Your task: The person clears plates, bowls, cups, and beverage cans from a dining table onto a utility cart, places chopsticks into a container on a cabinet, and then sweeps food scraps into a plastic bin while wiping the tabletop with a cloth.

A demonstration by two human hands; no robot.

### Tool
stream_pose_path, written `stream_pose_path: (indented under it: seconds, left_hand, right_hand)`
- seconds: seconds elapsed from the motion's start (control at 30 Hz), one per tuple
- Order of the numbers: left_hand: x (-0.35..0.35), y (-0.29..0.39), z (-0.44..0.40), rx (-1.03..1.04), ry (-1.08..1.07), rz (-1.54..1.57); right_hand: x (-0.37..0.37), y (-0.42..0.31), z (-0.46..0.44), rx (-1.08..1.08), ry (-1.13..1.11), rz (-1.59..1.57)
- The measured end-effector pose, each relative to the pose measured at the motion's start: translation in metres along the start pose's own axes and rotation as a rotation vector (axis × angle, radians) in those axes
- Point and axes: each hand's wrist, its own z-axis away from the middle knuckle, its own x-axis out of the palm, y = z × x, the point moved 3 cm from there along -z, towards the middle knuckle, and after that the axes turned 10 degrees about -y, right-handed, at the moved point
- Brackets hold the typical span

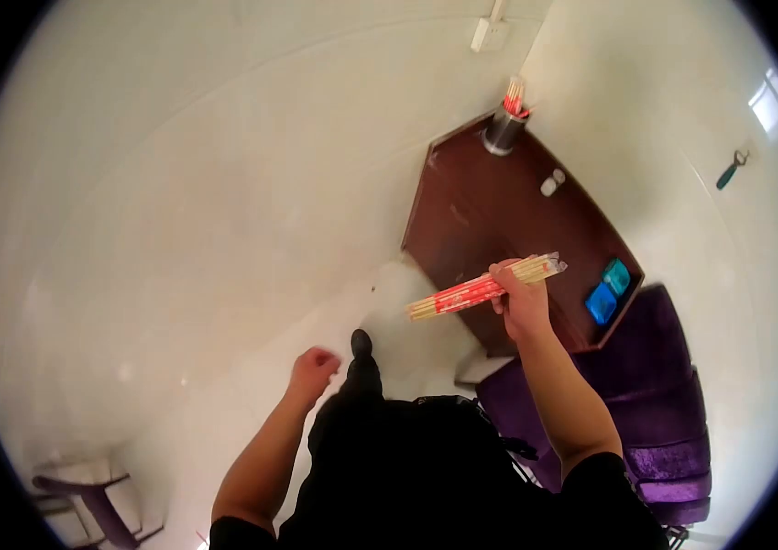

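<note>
My right hand (522, 298) is wrapped around a bundle of disposable chopsticks (462, 295) in clear wrappers with red print. The bundle is nearly level, its tips pointing left, over the near edge of a dark brown wooden table (490, 206). My left hand (316, 368) hangs over the pale floor beside my leg, apart from the bundle. Its fingers are curled in and slightly blurred, and nothing shows in them. At the table's far corner a metal cylinder holder (504, 131) holds more wrapped chopsticks (514, 96) upright.
On the table lie small white items (552, 182), a blue packet (602, 303) and a teal packet (616, 276). A purple padded chair (650, 385) stands against the table's near right side. Another chair (100, 504) is at lower left. A green-handled tool (731, 170) hangs on the right wall.
</note>
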Motion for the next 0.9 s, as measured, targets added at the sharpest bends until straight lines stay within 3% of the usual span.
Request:
stream_pose_path:
  seconds: [0.13, 0.2, 0.27, 0.3, 0.33, 0.4, 0.5, 0.57, 0.6, 0.63, 0.67, 0.73, 0.77, 0.83, 0.87, 0.9]
  left_hand:
    - [-0.057, -0.015, -0.112, -0.144, 0.091, -0.037]
    - [-0.089, -0.007, -0.175, -0.207, 0.069, -0.315]
    - [-0.115, -0.017, -0.211, -0.159, 0.068, -0.498]
    - [-0.120, -0.014, -0.223, -0.106, 0.070, -0.676]
    - [-0.120, -0.001, -0.229, -0.106, 0.088, -0.667]
    - [-0.116, 0.042, -0.241, -0.147, 0.079, -0.608]
    - [-0.113, 0.084, -0.272, -0.182, 0.080, -0.544]
    - [-0.117, 0.091, -0.295, -0.042, 0.335, -0.250]
    - [-0.107, 0.113, -0.291, -0.079, 0.419, -0.078]
    - [-0.101, 0.108, -0.296, -0.135, 0.469, -0.022]
    - [-0.095, 0.084, -0.292, -0.191, 0.518, 0.034]
    - [-0.083, 0.007, -0.264, -0.286, 0.462, -0.137]
    - [-0.072, 0.007, -0.240, -0.380, 0.393, -0.189]
    - [-0.057, -0.090, -0.219, -0.483, 0.356, -0.258]
    - [-0.050, -0.135, -0.213, -0.266, 0.189, -0.483]
    - [-0.028, -0.093, -0.209, -0.598, 0.088, -0.678]
  right_hand:
    - [-0.030, -0.057, -0.141, -0.232, 0.131, 0.320]
    - [-0.055, -0.088, -0.210, -0.257, 0.300, 0.501]
    - [-0.077, -0.126, -0.264, -1.001, 0.278, 1.222]
    - [-0.077, -0.146, -0.278, -0.615, 0.380, 0.785]
    - [-0.081, -0.169, -0.292, -0.843, 0.465, 1.404]
    - [-0.101, -0.196, -0.343, -0.698, 0.491, 1.026]
    - [-0.120, -0.218, -0.437, -0.797, 0.509, 1.023]
    - [-0.155, -0.204, -0.518, -0.740, 0.468, 0.994]
    - [-0.175, -0.185, -0.561, -0.434, 0.463, 1.198]
    - [-0.191, -0.169, -0.595, -0.117, 0.448, 1.384]
    - [-0.197, -0.157, -0.610, -0.119, 0.438, 1.385]
    - [-0.197, -0.131, -0.595, -0.403, 0.549, 1.182]
    - [-0.190, -0.127, -0.571, -0.366, 0.533, 1.112]
    - [-0.172, -0.109, -0.540, -0.372, 0.437, 0.989]
    - [-0.167, -0.092, -0.532, -0.404, 0.372, 0.931]
    - [-0.159, -0.075, -0.527, -0.388, 0.204, 0.947]
